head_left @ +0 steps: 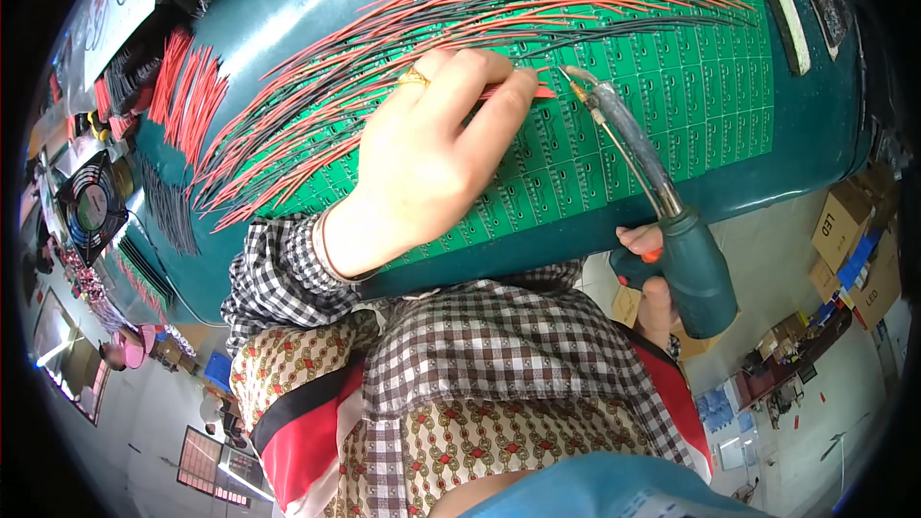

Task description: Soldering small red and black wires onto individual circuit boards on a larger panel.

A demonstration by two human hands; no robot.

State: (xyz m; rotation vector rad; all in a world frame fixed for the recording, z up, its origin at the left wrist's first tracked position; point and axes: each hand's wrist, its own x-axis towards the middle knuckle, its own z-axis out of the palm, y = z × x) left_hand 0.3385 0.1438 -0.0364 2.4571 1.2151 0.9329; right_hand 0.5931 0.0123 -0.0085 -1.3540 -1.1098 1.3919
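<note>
My left hand (430, 155) rests over a large green panel of small circuit boards (715, 105), its thumb and forefinger pinched on a red wire (544, 92). In my right hand (656, 299) is a soldering gun (697, 269) with a dark green pistol handle and an orange trigger. Its thin metal tip reaches the panel just right of my left fingertips, close to the wire's end. Whether tip and wire touch is too small to tell. Many red and black wires (317, 105) lie in rows across the panel, running under and past my left hand.
Bundles of red wires (185, 96) and black wires (168, 203) lie at the left of the green table mat (259, 0). A small black fan (93, 206) stands at the left edge. A pale strip (782, 10) lies right of the panel. Cardboard boxes (844, 221) stand beyond the table.
</note>
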